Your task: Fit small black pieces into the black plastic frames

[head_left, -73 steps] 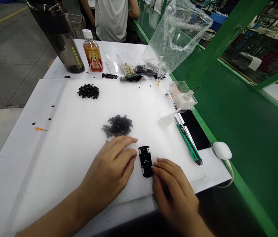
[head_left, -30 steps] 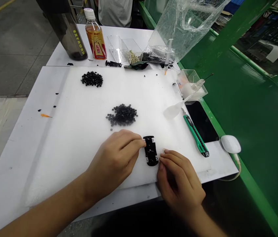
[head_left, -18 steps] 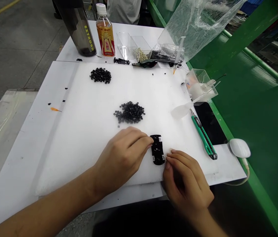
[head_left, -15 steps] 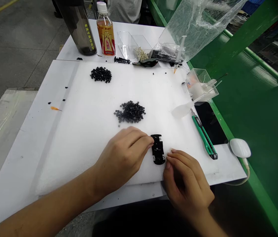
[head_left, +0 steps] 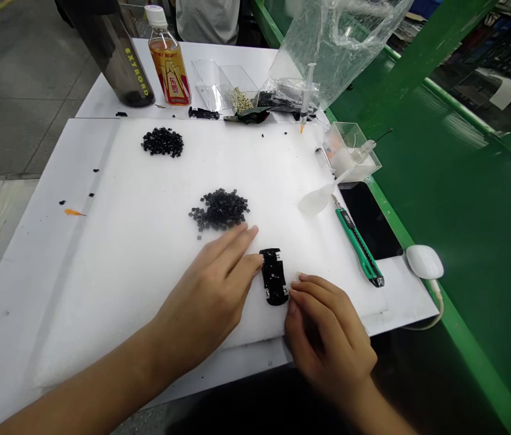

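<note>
A small black perforated plastic frame (head_left: 273, 277) lies on the white foam sheet (head_left: 115, 260), near its front edge and right of centre, long axis pointing away from us. Our left hand (head_left: 205, 296), fingers spread slightly, sits at its left side; our right hand (head_left: 328, 335), fingers curled together, sits at its lower right corner. Neither pinches it. Its underside is hidden.
</note>
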A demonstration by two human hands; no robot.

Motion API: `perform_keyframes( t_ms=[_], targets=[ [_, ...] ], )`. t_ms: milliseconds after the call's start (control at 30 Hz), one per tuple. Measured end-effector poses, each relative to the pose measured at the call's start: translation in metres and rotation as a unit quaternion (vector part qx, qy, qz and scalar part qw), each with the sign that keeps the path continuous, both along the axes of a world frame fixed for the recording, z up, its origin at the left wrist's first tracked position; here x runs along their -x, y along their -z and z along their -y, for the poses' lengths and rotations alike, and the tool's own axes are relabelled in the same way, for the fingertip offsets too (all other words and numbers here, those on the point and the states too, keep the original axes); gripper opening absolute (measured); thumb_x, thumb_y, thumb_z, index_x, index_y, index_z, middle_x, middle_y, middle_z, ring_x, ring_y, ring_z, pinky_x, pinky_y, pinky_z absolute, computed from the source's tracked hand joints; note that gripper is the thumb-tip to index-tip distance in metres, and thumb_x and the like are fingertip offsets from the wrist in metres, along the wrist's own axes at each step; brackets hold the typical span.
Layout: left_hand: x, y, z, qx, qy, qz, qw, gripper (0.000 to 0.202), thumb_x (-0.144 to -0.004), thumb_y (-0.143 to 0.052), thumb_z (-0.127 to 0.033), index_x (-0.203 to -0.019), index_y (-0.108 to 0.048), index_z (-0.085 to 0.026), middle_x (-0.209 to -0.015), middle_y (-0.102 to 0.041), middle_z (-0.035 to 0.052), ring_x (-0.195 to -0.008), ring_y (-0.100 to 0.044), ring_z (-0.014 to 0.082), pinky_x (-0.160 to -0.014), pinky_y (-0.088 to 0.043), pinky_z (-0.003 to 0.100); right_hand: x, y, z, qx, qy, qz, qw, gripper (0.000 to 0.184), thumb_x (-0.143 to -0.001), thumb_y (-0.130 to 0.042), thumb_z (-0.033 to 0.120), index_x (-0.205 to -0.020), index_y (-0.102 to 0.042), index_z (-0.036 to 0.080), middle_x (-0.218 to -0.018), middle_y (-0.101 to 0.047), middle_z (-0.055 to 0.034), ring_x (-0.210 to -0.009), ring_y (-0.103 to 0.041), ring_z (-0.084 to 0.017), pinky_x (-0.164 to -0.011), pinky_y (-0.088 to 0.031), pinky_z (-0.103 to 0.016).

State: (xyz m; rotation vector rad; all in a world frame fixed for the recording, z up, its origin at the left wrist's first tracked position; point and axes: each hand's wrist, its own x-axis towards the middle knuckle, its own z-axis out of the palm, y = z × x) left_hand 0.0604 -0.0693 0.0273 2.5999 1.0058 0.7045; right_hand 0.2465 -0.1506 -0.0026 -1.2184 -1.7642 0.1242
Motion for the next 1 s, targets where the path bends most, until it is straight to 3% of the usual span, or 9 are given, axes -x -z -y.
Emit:
perform_keyframes(
  t_ms=[267, 500, 833, 1000],
  targets=[
    [0.001, -0.003, -0.002, 0.02, 0.003, 0.034, 0.999, 0.02, -0.096, -0.053, -0.006, -0.113, -0.062, -0.011, -0.128, -0.066, 0.0094, -0.133, -0.049, 0.0199, -0.115, -0.042, 0.039, -0.004, -0.007, -0.004, 0.026, -0.032, -0.023, 0.999, 0.026, -0.094, -0.064, -0.006, -0.116, -0.064, 0.009, -0.11, -0.061, -0.0108, -0.105, -0.059, -0.029, -0.091, -0.055, -0.048],
    [0.001, -0.004, -0.004, 0.02, 0.002, 0.045, 0.999, 0.02, -0.096, -0.055, -0.007, -0.113, -0.063, -0.012, -0.127, -0.067, 0.0071, -0.131, -0.051, 0.0184, -0.114, -0.043, 0.038, -0.007, -0.01, -0.003, 0.076, -0.045, -0.05, 0.995, 0.025, -0.094, -0.062, 0.0, -0.117, -0.061, 0.01, -0.115, -0.059, -0.0108, -0.108, -0.058, -0.028, -0.093, -0.052, -0.046],
    [0.002, -0.003, -0.002, 0.0, 0.001, 0.053, 0.999, 0.024, -0.094, -0.056, -0.004, -0.115, -0.063, -0.01, -0.126, -0.066, 0.0091, -0.129, -0.053, 0.0204, -0.113, -0.045, 0.04, -0.005, -0.011, -0.005, 0.065, -0.036, -0.041, 0.996, 0.027, -0.095, -0.065, 0.003, -0.12, -0.059, 0.013, -0.115, -0.06, -0.0106, -0.107, -0.058, -0.028, -0.093, -0.052, -0.045],
    [0.003, -0.005, -0.003, 0.025, 0.023, 0.071, 0.997, 0.025, -0.094, -0.056, -0.004, -0.115, -0.063, -0.015, -0.126, -0.066, 0.0051, -0.127, -0.054, 0.0196, -0.11, -0.046, 0.04, -0.005, -0.009, -0.004, 0.058, -0.042, -0.036, 0.997, 0.03, -0.094, -0.064, 0.0, -0.121, -0.059, 0.013, -0.115, -0.059, -0.0108, -0.107, -0.058, -0.029, -0.093, -0.053, -0.047]
  ],
)
